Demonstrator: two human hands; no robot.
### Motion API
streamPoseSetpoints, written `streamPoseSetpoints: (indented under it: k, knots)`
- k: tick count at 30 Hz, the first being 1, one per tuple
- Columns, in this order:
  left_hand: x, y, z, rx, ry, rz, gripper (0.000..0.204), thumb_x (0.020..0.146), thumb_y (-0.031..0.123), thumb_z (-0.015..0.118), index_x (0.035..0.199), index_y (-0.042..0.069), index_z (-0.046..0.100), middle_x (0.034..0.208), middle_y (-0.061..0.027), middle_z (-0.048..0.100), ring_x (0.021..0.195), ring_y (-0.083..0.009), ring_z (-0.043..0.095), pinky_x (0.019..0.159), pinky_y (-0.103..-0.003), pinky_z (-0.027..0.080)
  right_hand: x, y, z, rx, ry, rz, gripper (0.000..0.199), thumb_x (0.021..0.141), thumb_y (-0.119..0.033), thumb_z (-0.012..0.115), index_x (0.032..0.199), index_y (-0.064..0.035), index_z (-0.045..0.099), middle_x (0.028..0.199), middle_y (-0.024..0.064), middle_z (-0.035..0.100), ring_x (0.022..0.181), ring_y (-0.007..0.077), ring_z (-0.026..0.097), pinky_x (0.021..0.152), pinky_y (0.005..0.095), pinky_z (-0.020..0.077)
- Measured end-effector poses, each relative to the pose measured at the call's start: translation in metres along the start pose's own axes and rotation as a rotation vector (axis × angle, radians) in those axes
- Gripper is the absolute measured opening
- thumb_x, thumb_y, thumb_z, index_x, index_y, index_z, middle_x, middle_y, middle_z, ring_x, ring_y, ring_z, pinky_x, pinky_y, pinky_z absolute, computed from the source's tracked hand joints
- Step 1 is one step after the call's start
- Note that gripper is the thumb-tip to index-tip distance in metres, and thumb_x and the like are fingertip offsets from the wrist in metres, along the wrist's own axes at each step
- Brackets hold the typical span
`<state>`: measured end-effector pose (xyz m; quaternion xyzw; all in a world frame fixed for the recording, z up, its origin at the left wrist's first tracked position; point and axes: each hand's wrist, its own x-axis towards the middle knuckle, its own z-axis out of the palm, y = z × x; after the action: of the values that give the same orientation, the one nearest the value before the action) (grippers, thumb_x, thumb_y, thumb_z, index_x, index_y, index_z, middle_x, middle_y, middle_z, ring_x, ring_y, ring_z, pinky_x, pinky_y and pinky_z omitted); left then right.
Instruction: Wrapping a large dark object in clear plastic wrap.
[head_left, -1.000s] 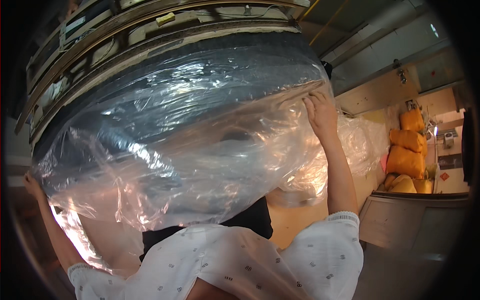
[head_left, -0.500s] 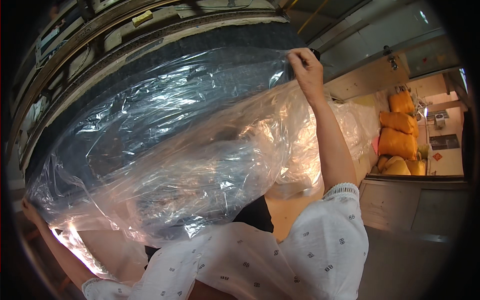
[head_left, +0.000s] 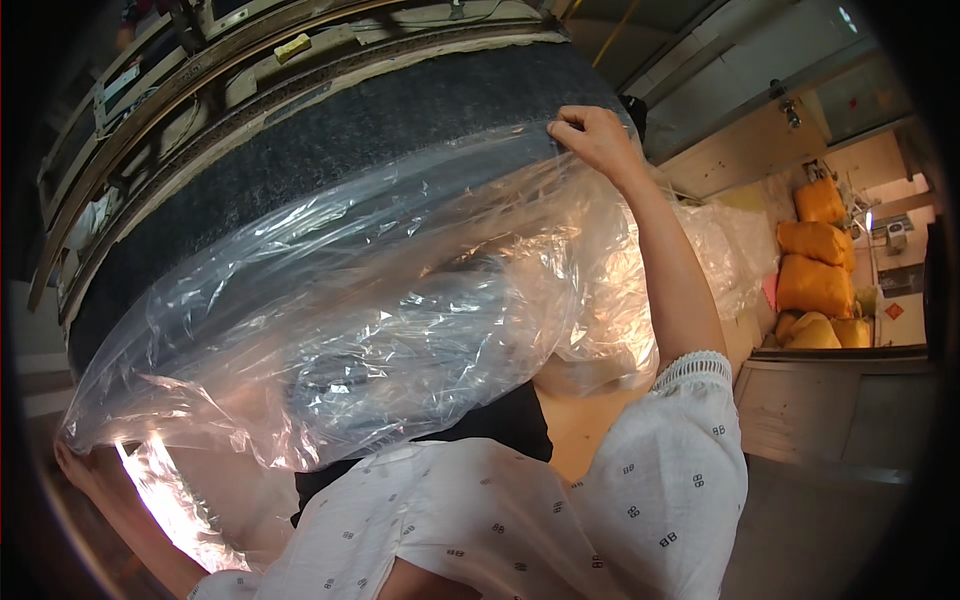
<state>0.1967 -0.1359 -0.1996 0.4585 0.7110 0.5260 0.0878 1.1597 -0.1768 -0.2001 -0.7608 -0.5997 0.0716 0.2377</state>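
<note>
Currently we see the right hand [head_left: 590, 135] raised high, fingers curled shut and pinching the upper edge of a clear plastic sheet [head_left: 400, 320] against the top right corner of a large dark grey mattress [head_left: 330, 150]. Mattress stands on its long edge, tilted across the view, top side running from lower left up to upper right. Sheet covers roughly the lower half of the visible dark face; upper band of the mattress is bare. Plastic is wrinkled, glossy, bunched in folds toward the bottom and hanging loose past the right arm.

Left hand [head_left: 85, 470] is low at the left edge, at the bottom left corner of the sheet, partly behind the film. It touches the plastic there, but we cannot tell how far it is closed or whether it really grips.

White patterned sleeve [head_left: 660, 480] fills the lower middle. Behind the mattress: a wooden frame [head_left: 200, 80] with slats, upper left. Far right: stacked orange sacks [head_left: 815, 265] beside a pale wall, well apart from the mattress, and a grey cabinet [head_left: 830, 410] below them.
</note>
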Motion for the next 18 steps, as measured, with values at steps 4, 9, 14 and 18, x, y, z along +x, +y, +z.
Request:
streamPoseSetpoints:
  k: [4, 9, 14, 18]
  knots:
    - [-0.013, -0.054, -0.114, 0.060, -0.050, 0.097, 0.041, 0.090, 0.026, 0.051, 0.122, 0.000, 0.048, 0.118, -0.0138, 0.051, 0.103, -0.0222, 0.053, 0.085, -0.031, 0.045, 0.016, 0.000, -0.003, 0.092, -0.169, 0.002, 0.028, 0.067, -0.031, 0.058, 0.066, -0.0034, 0.058, 0.057, 0.0098, 0.052, 0.056, 0.0235, 0.052, 0.058, 0.0340, 0.0422]
    - [-0.027, -0.066, -0.096, 0.118, -0.131, 0.148, 0.044, 0.091, 0.031, 0.051, 0.124, 0.002, 0.047, 0.119, -0.0112, 0.052, 0.106, -0.0208, 0.051, 0.087, -0.028, 0.043, 0.013, 0.021, 0.002, 0.185, -0.046, -0.069, 0.029, 0.064, -0.030, 0.067, 0.075, -0.0042, 0.060, 0.062, 0.0046, 0.055, 0.056, 0.0184, 0.050, 0.061, 0.0315, 0.0433]
    - [-0.136, 0.071, 0.014, 0.285, -0.290, 0.266, 0.041, 0.091, 0.025, 0.050, 0.123, -0.001, 0.046, 0.120, -0.0150, 0.050, 0.107, -0.0238, 0.051, 0.089, -0.031, 0.042, 0.037, 0.027, -0.014, 0.356, -0.510, 0.010, 0.014, 0.076, -0.015, 0.066, 0.079, -0.0036, 0.058, 0.069, -0.0021, 0.052, 0.065, 0.0073, 0.045, 0.060, 0.0233, 0.0377]
    - [-0.122, 0.032, -0.022, 0.455, -0.329, 0.313, 0.039, 0.091, 0.019, 0.050, 0.123, -0.003, 0.045, 0.120, -0.0180, 0.049, 0.108, -0.0262, 0.051, 0.092, -0.032, 0.042, 0.059, 0.013, -0.030, 0.240, -0.271, -0.247, 0.016, 0.078, -0.017, 0.063, 0.085, -0.0022, 0.063, 0.076, 0.0008, 0.060, 0.073, 0.0092, 0.053, 0.069, 0.0252, 0.0434]
